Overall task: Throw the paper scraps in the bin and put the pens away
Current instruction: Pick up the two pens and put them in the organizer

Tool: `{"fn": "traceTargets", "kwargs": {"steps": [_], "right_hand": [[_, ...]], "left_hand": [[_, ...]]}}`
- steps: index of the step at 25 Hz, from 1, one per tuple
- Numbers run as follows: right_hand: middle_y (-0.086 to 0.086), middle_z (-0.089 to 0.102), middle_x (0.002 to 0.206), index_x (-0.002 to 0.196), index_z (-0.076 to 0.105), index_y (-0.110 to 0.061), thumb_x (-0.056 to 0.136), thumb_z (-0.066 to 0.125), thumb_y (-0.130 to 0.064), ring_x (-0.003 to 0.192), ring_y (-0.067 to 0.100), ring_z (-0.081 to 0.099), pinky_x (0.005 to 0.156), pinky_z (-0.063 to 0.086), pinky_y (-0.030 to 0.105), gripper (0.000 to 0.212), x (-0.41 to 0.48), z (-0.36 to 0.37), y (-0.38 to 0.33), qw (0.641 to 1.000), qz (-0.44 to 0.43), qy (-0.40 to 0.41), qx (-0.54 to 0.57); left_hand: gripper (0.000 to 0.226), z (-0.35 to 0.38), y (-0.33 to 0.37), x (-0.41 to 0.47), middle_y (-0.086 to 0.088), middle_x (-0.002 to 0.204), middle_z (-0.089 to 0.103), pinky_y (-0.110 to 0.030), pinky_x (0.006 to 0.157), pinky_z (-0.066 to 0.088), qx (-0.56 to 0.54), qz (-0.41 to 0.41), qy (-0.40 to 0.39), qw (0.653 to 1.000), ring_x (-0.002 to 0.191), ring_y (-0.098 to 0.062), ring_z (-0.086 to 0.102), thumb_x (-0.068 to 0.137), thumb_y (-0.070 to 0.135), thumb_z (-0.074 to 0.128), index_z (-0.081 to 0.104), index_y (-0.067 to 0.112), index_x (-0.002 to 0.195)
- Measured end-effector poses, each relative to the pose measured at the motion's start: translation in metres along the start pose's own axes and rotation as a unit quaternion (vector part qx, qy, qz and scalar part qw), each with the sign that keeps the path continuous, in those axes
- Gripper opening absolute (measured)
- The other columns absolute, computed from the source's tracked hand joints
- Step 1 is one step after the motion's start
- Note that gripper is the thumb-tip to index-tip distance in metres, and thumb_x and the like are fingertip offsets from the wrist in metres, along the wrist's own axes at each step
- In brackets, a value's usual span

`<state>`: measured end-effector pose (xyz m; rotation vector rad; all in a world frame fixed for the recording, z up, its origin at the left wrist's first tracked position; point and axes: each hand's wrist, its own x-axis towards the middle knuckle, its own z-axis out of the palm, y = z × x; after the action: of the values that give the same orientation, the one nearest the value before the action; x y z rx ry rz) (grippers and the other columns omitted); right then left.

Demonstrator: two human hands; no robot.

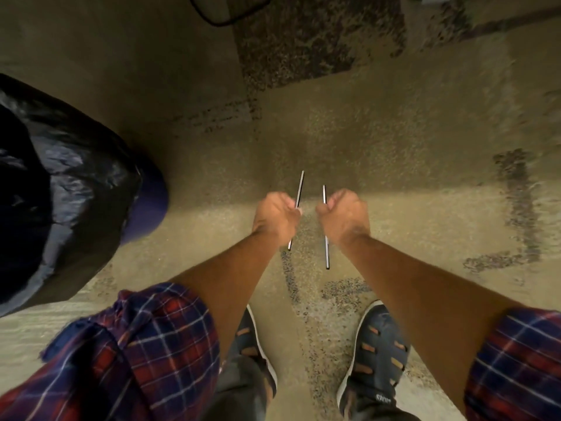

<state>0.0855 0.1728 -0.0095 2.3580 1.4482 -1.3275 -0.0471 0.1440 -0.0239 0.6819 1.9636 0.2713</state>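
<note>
Left hand [274,215] fisted around one thin pen [299,189], right hand [344,215] around another pen [326,253]; both roughly parallel, long axes pointing away from person

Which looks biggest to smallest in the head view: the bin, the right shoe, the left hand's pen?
1. Bin, cut off by the frame edge.
2. Right shoe.
3. Left hand's pen, a thin stick.

No text, label, brand name or number could be read anywhere in the view. A small pale mark sat on the tongue of the dark blue slip-on shoe with orange slits [378,357], but it was too small and blurred to make out.
</note>
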Motion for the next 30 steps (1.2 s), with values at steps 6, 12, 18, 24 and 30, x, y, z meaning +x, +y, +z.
{"fn": "traceTargets", "kwargs": {"steps": [6,12,18,24,30], "right_hand": [[-0.012,0.066,0.072,0.115,0.072,-0.019,0.095,0.064,-0.014,0.061,0.000,0.060,0.048,0.035,0.001,0.021,-0.066,-0.066,-0.024,0.995,-0.037,0.033,0.085],[-0.018,0.072,0.068,0.096,0.076,-0.028,0.090,0.077,-0.022,0.054,-0.007,0.062,0.059,0.048,0.019,0.008,-0.148,-0.135,-0.073,0.979,-0.079,0.015,0.188],[0.000,0.073,0.075,0.079,0.073,-0.025,0.088,0.079,-0.012,0.073,0.022,0.069,0.081,0.062,0.055,0.017,-0.239,-0.226,-0.143,0.952,-0.125,-0.017,0.278],[0.017,0.078,0.087,0.085,0.077,-0.020,0.089,0.078,-0.007,0.072,0.020,0.071,0.074,0.065,0.047,0.013,-0.322,-0.315,-0.199,0.930,-0.167,-0.059,0.322],[0.010,0.080,0.095,0.103,0.078,-0.009,0.090,0.078,-0.008,0.086,0.019,0.075,0.081,0.063,0.034,0.013,-0.412,-0.393,-0.250,0.921,-0.204,-0.093,0.317]], "left_hand": [[0.032,-0.045,0.028,-0.077,0.003,0.068,0.059,-0.042,0.070,0.054,-0.093,-0.018,-0.062,0.994,0.074,-0.024,0.061,0.090,-0.007,0.061,0.063,0.023,0.078],[0.016,-0.102,0.089,-0.170,0.004,0.069,0.068,-0.027,0.059,0.049,-0.089,0.063,-0.042,0.993,0.059,-0.013,0.063,0.094,0.003,0.063,0.074,0.014,0.095],[0.025,-0.180,0.167,-0.278,0.002,0.069,0.068,-0.039,0.072,0.059,-0.142,0.101,-0.060,0.983,0.065,-0.012,0.068,0.092,0.000,0.064,0.077,0.018,0.080],[0.017,-0.253,0.226,-0.372,0.001,0.067,0.065,-0.036,0.067,0.062,-0.143,0.150,-0.072,0.976,0.064,-0.010,0.059,0.091,0.005,0.072,0.079,0.016,0.080],[0.021,-0.322,0.283,-0.466,-0.009,0.077,0.073,-0.055,0.077,0.066,-0.130,0.175,-0.051,0.975,0.075,-0.019,0.070,0.090,0.004,0.074,0.078,0.023,0.084]]}}
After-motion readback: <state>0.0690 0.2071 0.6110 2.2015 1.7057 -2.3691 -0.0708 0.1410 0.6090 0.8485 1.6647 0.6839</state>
